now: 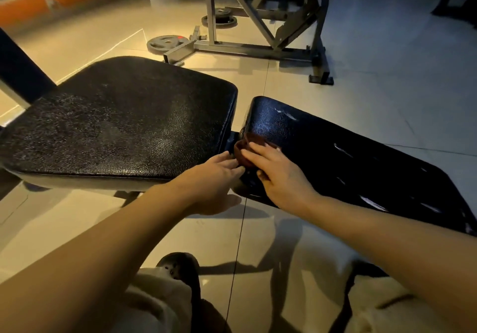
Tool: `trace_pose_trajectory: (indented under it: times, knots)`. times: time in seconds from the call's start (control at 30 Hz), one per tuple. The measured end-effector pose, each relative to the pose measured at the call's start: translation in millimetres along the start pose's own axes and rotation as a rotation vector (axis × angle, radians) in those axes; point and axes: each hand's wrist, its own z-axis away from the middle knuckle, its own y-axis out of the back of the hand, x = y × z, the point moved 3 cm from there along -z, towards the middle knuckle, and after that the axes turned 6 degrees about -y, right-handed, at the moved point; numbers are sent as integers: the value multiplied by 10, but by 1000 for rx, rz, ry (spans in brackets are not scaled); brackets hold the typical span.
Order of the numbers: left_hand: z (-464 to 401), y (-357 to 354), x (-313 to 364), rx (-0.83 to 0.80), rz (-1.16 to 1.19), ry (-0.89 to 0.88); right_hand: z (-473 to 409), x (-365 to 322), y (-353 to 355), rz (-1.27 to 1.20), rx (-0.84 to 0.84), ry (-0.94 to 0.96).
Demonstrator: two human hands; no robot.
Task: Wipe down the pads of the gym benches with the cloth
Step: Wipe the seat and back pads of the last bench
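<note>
While right hand [277, 175] presses cloth [249, 149], left hand [215, 177] touches.

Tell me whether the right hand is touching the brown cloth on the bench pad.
Touching. The head view shows the right hand lying flat on the brown cloth, fingers pressing it onto the near end of the right bench pad.

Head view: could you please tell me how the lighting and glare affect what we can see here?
Head view: dim, warm light from the left; glare streaks on the right pad; hard shadows on the glossy floor; the dark cloth barely stands out under the right hand; wide-angle bending at the edges.
</note>
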Motion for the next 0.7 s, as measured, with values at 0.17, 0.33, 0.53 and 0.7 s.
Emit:
trace_pose_trajectory:
  times: [0.17, 0.33, 0.53, 0.7]
  knots:
    - [55, -40, -19, -33, 33, 12, 133, 491, 188, 89, -32, -32]
    - [118, -77, -38, -33, 38, 1, 109, 439, 143, -11, 82, -207]
    - [98, -94, -25, -10, 36, -27, 153, -2, -10, 22, 55, -47]
    - [79, -104, -31, -34, 39, -34, 350, 550, 185, 86, 26, -102]
